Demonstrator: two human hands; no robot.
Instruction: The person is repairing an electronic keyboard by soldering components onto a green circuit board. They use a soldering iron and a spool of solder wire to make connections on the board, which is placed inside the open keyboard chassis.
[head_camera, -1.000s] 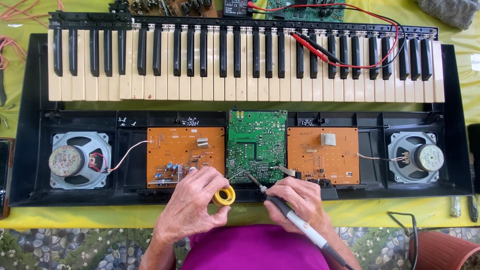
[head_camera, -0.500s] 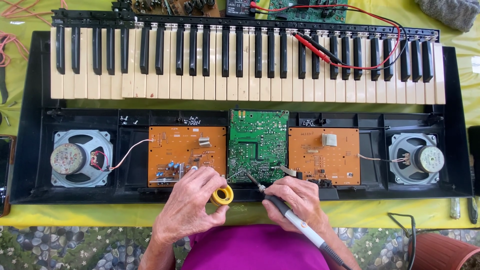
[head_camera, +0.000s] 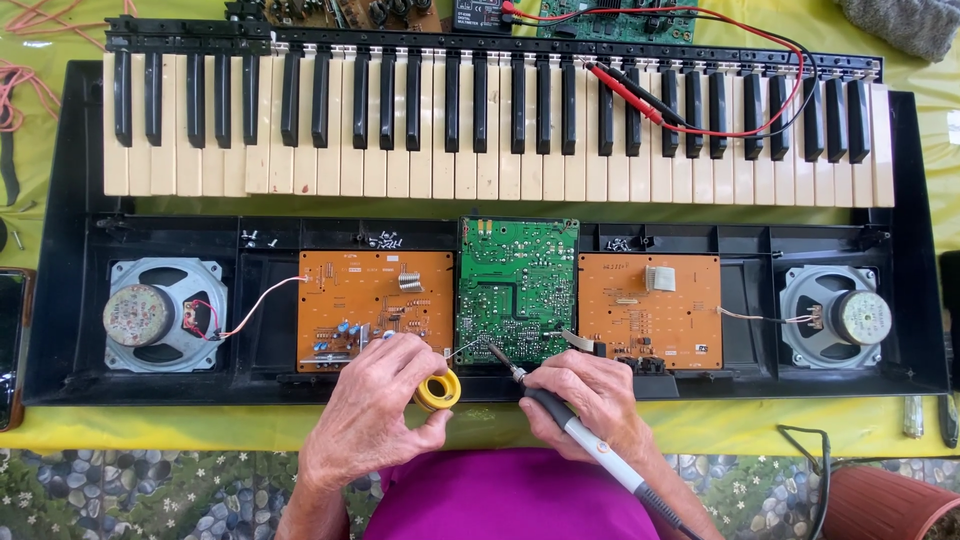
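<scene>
While the yellow solder spool (head_camera: 437, 390) is grasped by the left hand (head_camera: 375, 415), the grey-handled soldering iron (head_camera: 575, 435), clenched in the right hand (head_camera: 590, 400), is applied to the green circuit board (head_camera: 517, 290); steady tip contact is judged necessary.

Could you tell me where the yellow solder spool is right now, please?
In the head view, the yellow solder spool sits in the left hand, low and just left of centre, at the near edge of the keyboard case, below the green circuit board.

One camera on my head looks straight down, fairly near, over my hands at the opened keyboard (head_camera: 480, 140) lying crosswise on the yellow table (head_camera: 500, 425).
</scene>
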